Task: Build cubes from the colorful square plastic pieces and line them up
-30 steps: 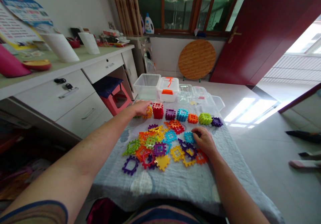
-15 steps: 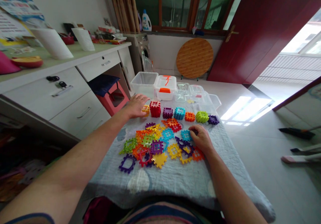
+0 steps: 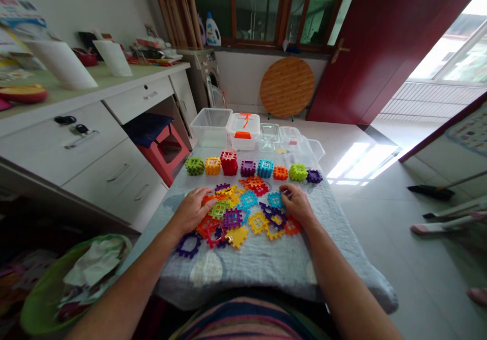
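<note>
My left hand (image 3: pixel 193 209) rests at the left side of the loose plastic pieces, fingers apart, over an orange piece and beside a light green piece (image 3: pixel 219 210). At the right of the pile, my right hand (image 3: pixel 298 203) has its thumb and fingers curled at the edge of a light blue piece (image 3: pixel 275 200). Between the hands lie a purple piece (image 3: pixel 232 218), a yellow piece (image 3: pixel 258 223) and several others. Behind them stands a row of stacks, among them green (image 3: pixel 195 166), yellow (image 3: pixel 213 166), tall red (image 3: pixel 229 163) and orange (image 3: pixel 280 172).
Clear plastic boxes, one open (image 3: pixel 211 127) and one lidded with an orange latch (image 3: pixel 243 131), stand at the back of the cloth-covered table (image 3: pixel 266 274). A pink stool (image 3: pixel 171 152) and a green basket (image 3: pixel 38 299) are on the left.
My left hand has moved back from the row of stacks to the loose pieces, uncovering the green stack. My right hand stays by the light blue piece. The view has shifted slightly.
</note>
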Action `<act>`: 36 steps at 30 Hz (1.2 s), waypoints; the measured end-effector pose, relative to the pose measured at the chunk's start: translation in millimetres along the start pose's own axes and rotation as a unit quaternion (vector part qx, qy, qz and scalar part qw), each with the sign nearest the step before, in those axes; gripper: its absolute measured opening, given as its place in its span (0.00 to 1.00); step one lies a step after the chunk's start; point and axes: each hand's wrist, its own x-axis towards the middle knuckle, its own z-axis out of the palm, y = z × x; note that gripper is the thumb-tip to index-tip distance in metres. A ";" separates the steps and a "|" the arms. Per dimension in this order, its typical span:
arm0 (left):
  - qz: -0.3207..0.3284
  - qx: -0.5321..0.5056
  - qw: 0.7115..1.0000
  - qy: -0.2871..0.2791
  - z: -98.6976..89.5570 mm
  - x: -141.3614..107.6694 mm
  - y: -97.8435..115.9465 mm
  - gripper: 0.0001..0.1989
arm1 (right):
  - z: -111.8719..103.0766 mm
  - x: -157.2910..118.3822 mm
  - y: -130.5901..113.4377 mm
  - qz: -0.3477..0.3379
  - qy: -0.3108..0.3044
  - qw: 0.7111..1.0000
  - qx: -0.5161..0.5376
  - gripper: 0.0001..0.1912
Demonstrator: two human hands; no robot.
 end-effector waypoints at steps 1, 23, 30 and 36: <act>-0.003 -0.014 1.000 -0.010 0.1 -0.2 1.6 0.22 | -0.3 -0.1 -0.3 -0.010 -0.006 1.000 -0.005 0.13; 0.144 0.134 0.972 -0.127 39.4 66.2 98.3 0.16 | -1.4 -1.2 -7.0 -0.034 -0.044 0.995 -0.080 0.14; 0.131 0.153 0.969 -0.145 47.1 73.4 100.2 0.16 | -1.2 -1.3 -7.9 -0.035 -0.059 0.994 -0.088 0.12; 0.154 0.088 0.971 -0.159 35.9 64.1 98.9 0.14 | -0.8 -1.0 -7.0 -0.034 -0.043 0.995 -0.080 0.10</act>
